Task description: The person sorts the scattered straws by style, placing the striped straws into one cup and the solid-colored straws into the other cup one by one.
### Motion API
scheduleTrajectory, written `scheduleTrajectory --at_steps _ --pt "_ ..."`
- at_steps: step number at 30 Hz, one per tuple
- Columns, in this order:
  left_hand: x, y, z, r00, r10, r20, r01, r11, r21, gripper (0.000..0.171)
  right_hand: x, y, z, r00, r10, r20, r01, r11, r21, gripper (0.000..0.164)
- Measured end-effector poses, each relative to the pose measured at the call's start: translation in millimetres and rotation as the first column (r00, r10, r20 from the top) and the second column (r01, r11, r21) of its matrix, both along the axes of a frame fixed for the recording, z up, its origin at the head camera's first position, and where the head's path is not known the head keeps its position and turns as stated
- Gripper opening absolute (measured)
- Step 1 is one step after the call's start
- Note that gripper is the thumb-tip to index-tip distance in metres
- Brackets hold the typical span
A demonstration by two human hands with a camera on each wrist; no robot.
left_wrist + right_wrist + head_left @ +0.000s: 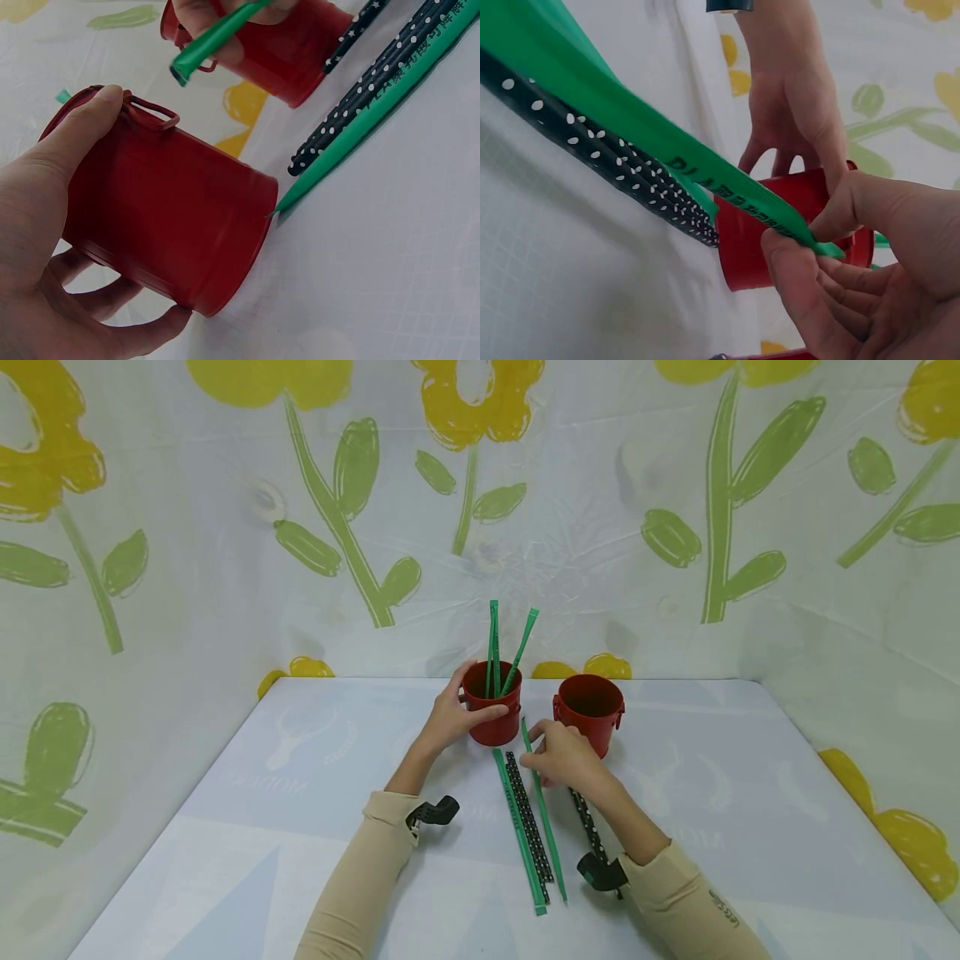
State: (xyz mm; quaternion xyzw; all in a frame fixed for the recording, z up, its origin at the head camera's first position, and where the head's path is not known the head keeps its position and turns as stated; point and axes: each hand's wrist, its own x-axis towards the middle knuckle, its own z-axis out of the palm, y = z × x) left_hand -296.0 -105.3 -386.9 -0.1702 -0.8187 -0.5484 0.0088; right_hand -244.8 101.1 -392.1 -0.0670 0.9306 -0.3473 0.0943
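My left hand (pixel 453 718) grips a small red bucket (pixel 497 727) at the back of the table, thumb along its near side and fingers round the far side. Several green wrapped straws (pixel 496 647) stand in that bucket, leaning apart. Between thumb and fingertips, my right hand (pixel 568 758) pinches one end of another green wrapped straw (pixel 705 172), which slants back toward me over the table. Printed characters show along its wrapper. Beside it lie a green wrapped straw (pixel 517 827) and black straws with white dots (pixel 528 818), roughly parallel.
A second red bucket (pixel 603 727) stands just right of my right hand, with small handle loops at its sides. A black patterned straw (pixel 588 822) lies partly under my right forearm. Behind the table (pixel 247 827) hangs a flower-printed sheet (pixel 570 560).
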Motion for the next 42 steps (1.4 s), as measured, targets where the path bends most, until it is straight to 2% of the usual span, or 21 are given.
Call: scheduleTrajectory --at_steps 9,17,21,26,29,36,42 --pt "1.1 -2 0.7 1.000 0.005 -0.001 -0.005 1.000 -0.005 0.084 -2.3 8 10.7 0.987 -0.009 -0.159 -0.009 0.993 -0.115 0.035" --pt "-0.2 -5 -0.5 1.000 0.005 -0.007 -0.005 1.000 -0.002 0.084 -1.8 10 19.6 0.979 -0.018 -0.204 -0.034 0.969 -0.247 0.033" --pt "-10.6 -6 -12.4 1.000 0.008 -0.024 -0.008 1.000 0.012 0.085 -1.6 10 22.9 0.967 -0.026 -0.253 -0.044 0.962 -0.269 0.028" --pt "-26.1 -9 -30.9 0.999 0.031 -0.034 -0.030 0.999 0.015 0.087 -1.7 10 25.4 0.933 -0.039 -0.357 -0.070 0.956 -0.286 0.023" --pt "-28.2 -10 -33.8 0.998 0.045 -0.040 -0.045 0.999 0.016 0.086 -2.7 9 26.2 0.919 -0.040 -0.393 -0.087 0.949 -0.302 0.021" --pt "-29.2 -7 -37.0 0.999 0.037 -0.030 -0.037 0.999 0.020 0.087 -2.9 12 27.1 0.921 -0.029 -0.388 -0.105 0.941 -0.321 0.018" --pt "-29.3 -4 -36.3 1.000 0.027 -0.010 -0.027 1.000 0.012 0.089 -5.7 13 37.0 0.896 -0.032 -0.443 -0.113 0.949 -0.296 0.017"
